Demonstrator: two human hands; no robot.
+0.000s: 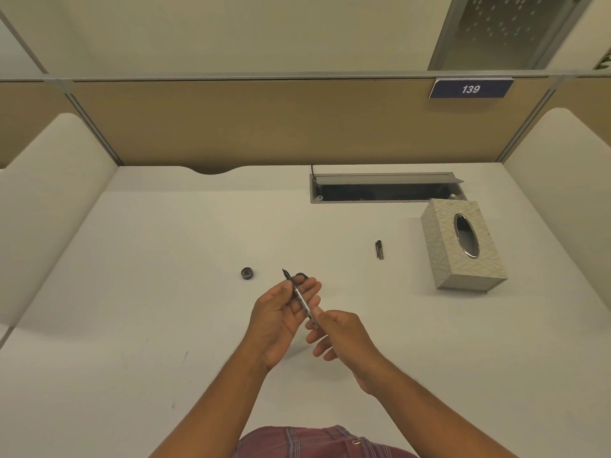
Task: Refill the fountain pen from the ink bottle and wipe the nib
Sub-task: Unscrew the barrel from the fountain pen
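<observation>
The fountain pen [299, 294] is held over the white desk [165, 292], with its dark nib pointing up and away from me. My left hand [281, 322] grips the pen near the nib section. My right hand [337, 335] pinches the silvery rear end of the pen. Just behind my left fingers the dark top of the ink bottle [301, 276] peeks out, mostly hidden. A round black bottle cap [247, 273] lies on the desk to the left. The dark pen cap [380, 249] lies further right.
A patterned tissue box [463, 246] with an oval opening stands at the right. Behind it is an open cable tray [383, 190] set in the desk. Beige partition walls enclose the desk at the back and both sides.
</observation>
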